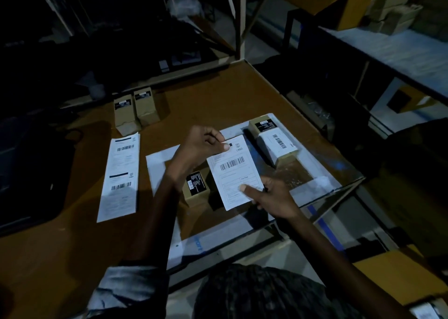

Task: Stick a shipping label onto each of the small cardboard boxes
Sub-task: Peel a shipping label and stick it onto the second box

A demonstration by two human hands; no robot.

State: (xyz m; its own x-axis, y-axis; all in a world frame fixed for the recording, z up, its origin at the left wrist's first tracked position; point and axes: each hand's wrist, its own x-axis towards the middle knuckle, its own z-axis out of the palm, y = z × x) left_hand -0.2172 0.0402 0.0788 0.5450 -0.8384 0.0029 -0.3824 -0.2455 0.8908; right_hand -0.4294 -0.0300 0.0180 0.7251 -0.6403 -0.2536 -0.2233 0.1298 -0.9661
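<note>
I hold a white shipping label (pixel 234 170) with a barcode above the table. My left hand (pixel 202 146) pinches its top left corner, and my right hand (pixel 271 196) pinches its bottom right corner. Under the label lies a small cardboard box (pixel 196 187) with a black sticker on its end. A second box (pixel 276 143), with a white label on top, lies to the right. Two unlabelled boxes (pixel 135 111) stand at the back left. A strip of two labels (pixel 121 177) lies flat to the left.
The brown table (pixel 218 95) carries a white-bordered mat (pixel 160 158) under my hands. Its right edge drops off by a metal frame (pixel 327 204). A dark bag (pixel 29 173) sits at the left. Shelves with more boxes (pixel 392 15) stand at the back right.
</note>
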